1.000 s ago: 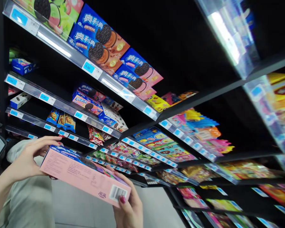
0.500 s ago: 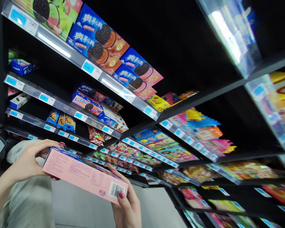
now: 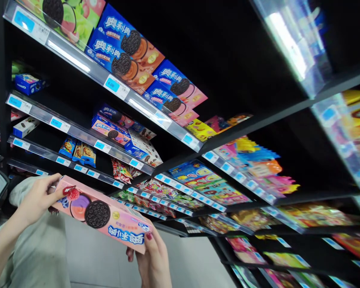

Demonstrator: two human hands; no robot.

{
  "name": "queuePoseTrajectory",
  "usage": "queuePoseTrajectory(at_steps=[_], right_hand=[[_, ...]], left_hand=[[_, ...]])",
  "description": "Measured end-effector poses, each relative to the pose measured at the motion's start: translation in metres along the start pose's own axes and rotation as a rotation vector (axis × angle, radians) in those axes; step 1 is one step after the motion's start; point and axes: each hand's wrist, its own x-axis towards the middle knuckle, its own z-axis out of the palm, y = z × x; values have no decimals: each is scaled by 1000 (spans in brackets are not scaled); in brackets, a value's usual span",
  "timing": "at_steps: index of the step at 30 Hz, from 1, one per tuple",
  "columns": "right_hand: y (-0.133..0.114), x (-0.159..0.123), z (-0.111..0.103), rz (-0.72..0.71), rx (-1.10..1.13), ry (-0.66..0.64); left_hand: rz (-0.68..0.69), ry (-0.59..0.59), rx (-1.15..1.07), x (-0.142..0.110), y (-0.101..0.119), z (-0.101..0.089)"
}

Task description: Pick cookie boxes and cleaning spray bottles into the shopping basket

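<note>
A pink box of sandwich cookies (image 3: 97, 214) is held between my two hands, tilted down to the right. Its printed face shows a dark cookie, berries and blue-white lettering turned upside down. My left hand (image 3: 37, 200) grips the box's left end, thumb on the printed face and the other fingers partly hidden behind. At the right end, my right hand (image 3: 153, 252) is closed on the box with its thumb near the lettering and fingertips showing beneath the edge.
Blue cookie boxes (image 3: 123, 52) stand on the upper shelf, above a price-tag rail (image 3: 87, 70). Lower down are another pink-and-blue box (image 3: 111, 130) and blue cookie packs (image 3: 84, 154). Bagged snacks (image 3: 255, 160) fill shelves to the right. A basket rim (image 3: 0, 188) shows at the left edge, above grey floor (image 3: 102, 260).
The box has been turned in my hands, from the side with barcode and small print to the printed cookie face. My right hand has shifted slightly left, and my left thumb now rests on the face.
</note>
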Motion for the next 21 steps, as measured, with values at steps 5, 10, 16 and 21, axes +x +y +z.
queuePoseTrajectory(at_steps=[5, 10, 16, 21], right_hand=[[11, 2, 0, -31, 2, 66], [9, 9, 4, 19, 83, 51], [69, 52, 17, 4, 345, 99], [108, 67, 46, -139, 47, 20]], left_hand=[[-60, -36, 2, 3, -1, -1], [-47, -29, -22, -1, 1, 0], [292, 145, 248, -26, 7, 33], [710, 410, 573, -47, 6, 76]])
